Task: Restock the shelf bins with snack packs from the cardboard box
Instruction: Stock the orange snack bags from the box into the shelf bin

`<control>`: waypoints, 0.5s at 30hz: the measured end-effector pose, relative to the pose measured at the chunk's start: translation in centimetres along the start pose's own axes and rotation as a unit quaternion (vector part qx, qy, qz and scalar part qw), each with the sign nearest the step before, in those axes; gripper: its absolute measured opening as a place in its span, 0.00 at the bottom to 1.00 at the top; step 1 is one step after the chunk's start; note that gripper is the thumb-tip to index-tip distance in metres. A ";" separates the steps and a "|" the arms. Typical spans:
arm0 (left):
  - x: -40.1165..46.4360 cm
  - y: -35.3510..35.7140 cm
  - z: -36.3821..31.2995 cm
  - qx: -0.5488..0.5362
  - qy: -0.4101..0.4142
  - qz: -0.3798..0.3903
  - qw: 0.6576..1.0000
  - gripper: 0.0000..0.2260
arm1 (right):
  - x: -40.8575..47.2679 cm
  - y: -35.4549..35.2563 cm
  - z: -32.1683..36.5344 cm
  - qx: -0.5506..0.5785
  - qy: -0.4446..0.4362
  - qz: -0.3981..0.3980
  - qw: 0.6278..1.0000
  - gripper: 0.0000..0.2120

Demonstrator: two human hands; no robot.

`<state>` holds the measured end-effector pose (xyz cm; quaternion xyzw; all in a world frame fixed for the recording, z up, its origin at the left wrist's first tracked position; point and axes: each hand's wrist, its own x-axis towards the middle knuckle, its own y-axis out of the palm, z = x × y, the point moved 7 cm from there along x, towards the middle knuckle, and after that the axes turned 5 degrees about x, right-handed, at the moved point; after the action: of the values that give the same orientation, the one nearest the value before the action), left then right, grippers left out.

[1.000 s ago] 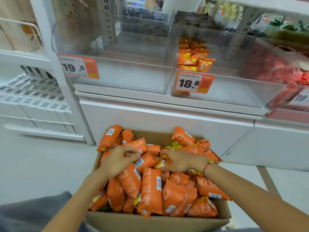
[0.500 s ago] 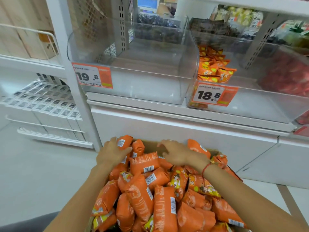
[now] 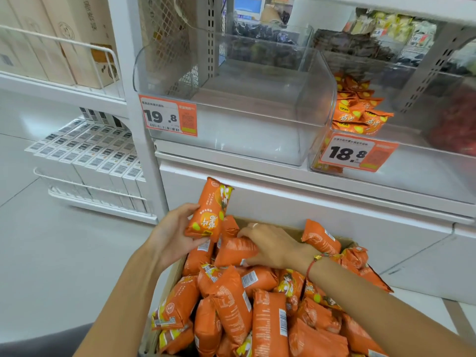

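Observation:
A cardboard box (image 3: 296, 231) on the floor is heaped with several orange snack packs (image 3: 268, 320). My left hand (image 3: 171, 235) grips one orange pack (image 3: 210, 210) and holds it upright above the box's far left corner. Over at the far end of the heap, my right hand (image 3: 273, 244) curls round another orange pack (image 3: 235, 251) that still lies among the others. Straight above stands a clear shelf bin (image 3: 226, 119) with a 19.8 price tag (image 3: 168, 115) and nothing inside. The clear bin to its right (image 3: 422, 163), tagged 18.8, holds a few orange packs (image 3: 358, 109) at the back.
A white shelf ledge (image 3: 309, 181) and white cabinet front run between box and bins. A white upright post (image 3: 139, 106) stands left of the bin. Left shelves hold boxed goods behind wire rails (image 3: 87, 176). Red packs (image 3: 458, 124) fill a bin at far right.
Both hands moved from the middle of the heap to its far end. My left hand lifted one pack clear of the pile; my right hand closed on another. The view tilted up toward the shelf.

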<state>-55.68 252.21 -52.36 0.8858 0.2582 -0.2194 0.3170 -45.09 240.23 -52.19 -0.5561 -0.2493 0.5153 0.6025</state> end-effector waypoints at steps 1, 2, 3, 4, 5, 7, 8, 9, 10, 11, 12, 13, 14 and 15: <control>-0.3 0.8 -0.3 -0.022 0.004 0.025 0.999 0.18 | -0.9 -1.0 -0.3 0.023 0.006 -0.020 1.000 0.32; -0.4 1.4 -0.5 -0.037 0.009 0.044 0.998 0.18 | -1.9 -2.1 -0.9 0.064 0.018 -0.043 0.997 0.31; -0.5 2.0 -0.7 -0.048 0.012 0.060 0.997 0.18 | -3.1 -3.4 -1.5 0.120 0.034 -0.065 0.990 0.30; -0.6 2.5 -0.8 -0.052 0.014 0.069 0.996 0.20 | -4.4 -4.7 -2.3 0.191 0.053 -0.084 0.976 0.29; -0.9 3.3 -0.9 -0.053 0.013 0.076 0.996 0.21 | -5.7 -5.8 -2.9 0.277 0.072 -0.098 0.953 0.27; -1.4 5.1 -1.1 -0.031 0.022 0.068 0.997 0.23 | -8.4 -7.7 -3.9 0.456 0.109 -0.108 0.877 0.25; -1.7 6.2 -1.2 -0.011 0.035 0.057 0.998 0.24 | -9.5 -8.4 -4.2 0.528 0.126 -0.103 0.833 0.24; -2.2 7.5 -1.2 0.012 0.049 0.050 0.997 0.25 | -10.6 -9.1 -4.4 0.592 0.135 -0.095 0.789 0.23; -2.7 8.9 -1.3 0.043 0.065 0.047 0.996 0.27 | -11.5 -9.9 -4.4 0.645 0.129 -0.087 0.748 0.21; -3.3 10.4 -1.4 0.079 0.083 0.049 0.992 0.29 | -12.3 -10.6 -4.3 0.685 0.119 -0.084 0.713 0.19; -3.8 11.8 -1.5 0.116 0.101 0.052 0.987 0.29 | -13.0 -11.3 -4.3 0.715 0.110 -0.088 0.685 0.17; -4.4 13.3 -1.8 0.150 0.119 0.057 0.980 0.29 | -13.6 -11.9 -4.3 0.737 0.105 -0.095 0.661 0.17; -5.0 14.6 -2.1 0.175 0.139 0.058 0.973 0.29 | -14.0 -12.3 -4.5 0.752 0.103 -0.104 0.642 0.17; -5.5 15.7 -2.5 0.193 0.162 0.054 0.966 0.29 | -14.3 -12.7 -4.5 0.762 0.102 -0.115 0.629 0.19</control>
<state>-49.97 241.70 -40.54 0.9665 0.2106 -0.1016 0.1055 -41.74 227.46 -37.67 0.0855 0.2333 0.3886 0.8873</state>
